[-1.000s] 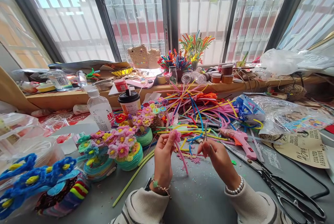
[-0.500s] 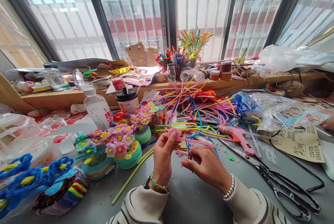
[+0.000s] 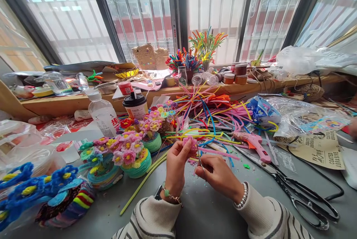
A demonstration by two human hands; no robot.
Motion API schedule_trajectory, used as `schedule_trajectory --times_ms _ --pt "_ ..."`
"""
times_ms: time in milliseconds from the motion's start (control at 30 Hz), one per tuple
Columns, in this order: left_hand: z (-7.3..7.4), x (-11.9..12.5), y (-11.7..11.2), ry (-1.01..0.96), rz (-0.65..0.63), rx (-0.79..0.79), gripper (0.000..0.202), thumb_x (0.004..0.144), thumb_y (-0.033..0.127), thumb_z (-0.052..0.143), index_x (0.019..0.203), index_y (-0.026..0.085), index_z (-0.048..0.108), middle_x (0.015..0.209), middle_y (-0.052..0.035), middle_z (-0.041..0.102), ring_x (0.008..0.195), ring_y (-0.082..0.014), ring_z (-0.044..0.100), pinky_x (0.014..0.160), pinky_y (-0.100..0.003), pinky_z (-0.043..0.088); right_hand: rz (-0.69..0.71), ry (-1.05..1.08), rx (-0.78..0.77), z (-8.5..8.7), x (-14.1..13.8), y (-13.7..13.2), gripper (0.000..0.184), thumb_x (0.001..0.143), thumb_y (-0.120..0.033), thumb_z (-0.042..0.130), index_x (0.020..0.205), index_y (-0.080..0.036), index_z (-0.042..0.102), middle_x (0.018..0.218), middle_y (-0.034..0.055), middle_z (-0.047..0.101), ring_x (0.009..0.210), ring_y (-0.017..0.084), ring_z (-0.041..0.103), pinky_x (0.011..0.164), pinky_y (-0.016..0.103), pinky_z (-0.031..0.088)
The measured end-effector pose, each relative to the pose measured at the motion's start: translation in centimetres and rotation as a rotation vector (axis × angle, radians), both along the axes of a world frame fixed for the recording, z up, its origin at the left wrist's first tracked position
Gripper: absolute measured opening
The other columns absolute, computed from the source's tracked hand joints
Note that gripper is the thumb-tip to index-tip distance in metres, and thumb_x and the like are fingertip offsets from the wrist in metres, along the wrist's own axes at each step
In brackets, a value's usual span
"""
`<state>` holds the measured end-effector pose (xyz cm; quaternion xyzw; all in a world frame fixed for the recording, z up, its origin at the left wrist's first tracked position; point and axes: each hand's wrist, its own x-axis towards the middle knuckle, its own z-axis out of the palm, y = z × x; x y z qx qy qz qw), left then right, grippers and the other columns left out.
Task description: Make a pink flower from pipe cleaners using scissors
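My left hand (image 3: 176,164) pinches a small pink pipe-cleaner flower (image 3: 190,143) between thumb and fingertips above the grey table (image 3: 212,209). My right hand (image 3: 218,174) is closed around a thin pair of small scissors (image 3: 199,156), whose tips point up at the flower. Pink fuzz trimmings (image 3: 192,161) lie on the table under the flower. A pink pipe-cleaner stem (image 3: 220,153) runs to the right just behind my right hand.
Flower-topped yarn baskets (image 3: 133,155) stand at left, blue flowers (image 3: 33,189) at far left. A heap of coloured pipe cleaners (image 3: 212,114), a pink glue gun (image 3: 255,143) and large black scissors (image 3: 301,194) lie right. A bottle (image 3: 102,114) and cup (image 3: 135,107) stand behind.
My right hand came in from the right toward the flower and turned the scissors' tips up to it. The pink stem that hung below the flower now lies out to the right.
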<state>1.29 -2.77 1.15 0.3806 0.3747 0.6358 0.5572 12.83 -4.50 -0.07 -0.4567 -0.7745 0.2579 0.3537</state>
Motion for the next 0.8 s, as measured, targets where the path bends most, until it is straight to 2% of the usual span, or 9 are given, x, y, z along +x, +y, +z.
schedule_trajectory --times_ms 133,333,467,800 --pt "0.0 0.0 0.0 0.006 -0.011 0.01 0.018 0.062 0.027 0.063 0.059 0.013 0.053 0.058 0.0019 0.053 0.053 -0.0069 0.047 0.053 -0.019 0.041 -0.011 0.039 -0.016 -0.2 -0.3 0.0 0.055 0.073 -0.064 0.029 0.045 -0.017 0.038 0.045 -0.0024 0.039 0.044 0.009 0.034 0.042 0.023 0.021" --pt "0.0 0.0 0.0 0.005 -0.015 0.023 0.017 0.063 0.028 0.062 0.061 0.013 0.054 0.06 0.0013 0.055 0.055 -0.0074 0.049 0.055 -0.02 0.041 -0.011 0.103 0.002 -0.5 -0.6 -0.2 0.061 0.075 -0.064 0.022 0.048 -0.016 0.048 0.045 -0.0001 0.045 0.045 0.01 0.039 0.044 0.023 0.026" --pt "-0.1 0.1 0.0 -0.008 -0.014 0.023 0.018 0.064 0.028 0.062 0.061 0.013 0.053 0.059 0.0015 0.054 0.054 -0.0074 0.049 0.054 -0.02 0.041 -0.014 0.151 0.016 -0.7 -0.8 -0.2 0.058 0.075 -0.062 0.027 0.047 -0.016 0.049 0.046 0.0001 0.047 0.046 0.01 0.042 0.045 0.022 0.028" --pt "0.0 -0.1 0.3 -0.06 -0.021 0.011 0.017 0.061 0.027 0.065 0.062 0.013 0.055 0.058 0.0025 0.054 0.052 -0.0067 0.05 0.053 -0.019 0.041 -0.091 0.251 0.007 -1.2 -1.2 -0.2 0.048 0.075 -0.055 0.039 0.044 -0.018 0.038 0.043 -0.0019 0.047 0.043 0.009 0.041 0.045 0.021 0.03"
